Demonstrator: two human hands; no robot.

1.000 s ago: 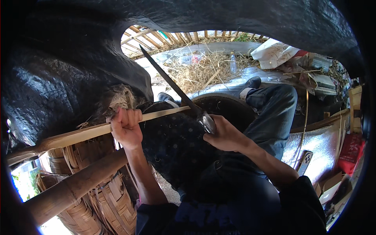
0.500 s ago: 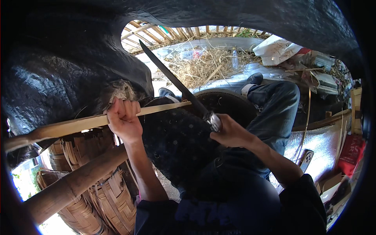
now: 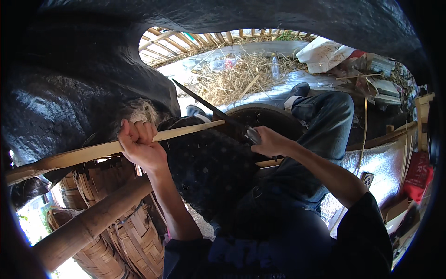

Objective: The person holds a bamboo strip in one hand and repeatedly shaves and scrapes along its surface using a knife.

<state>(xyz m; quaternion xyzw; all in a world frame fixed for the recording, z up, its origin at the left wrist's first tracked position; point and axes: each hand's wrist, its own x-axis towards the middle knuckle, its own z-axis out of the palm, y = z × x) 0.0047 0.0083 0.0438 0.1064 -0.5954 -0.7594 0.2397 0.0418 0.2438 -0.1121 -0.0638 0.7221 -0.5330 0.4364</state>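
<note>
My left hand (image 3: 141, 143) is closed around a long pale bamboo strip (image 3: 83, 154). The strip runs from the left edge across to the middle, where its cut end lies above the dark cloth (image 3: 204, 162) over my lap. In my right hand (image 3: 273, 142) is the handle of a long knife (image 3: 204, 102). Its dark blade slants up and to the left, with the lower part close to the strip's end. From this view I cannot tell whether blade and strip touch.
A thick bamboo pole (image 3: 93, 221) crosses at lower left, beside woven baskets (image 3: 134, 242). Black sheeting (image 3: 69, 93) hangs at left and overhead. Ahead lie straw (image 3: 232, 79) and a clear bottle (image 3: 275, 67). A phone (image 3: 367, 179) and a red bag (image 3: 418, 176) are at right.
The knife's tip has swung down, so the blade lies flatter. My left hand has shifted slightly left and down. A pale strip now shows below my right hand.
</note>
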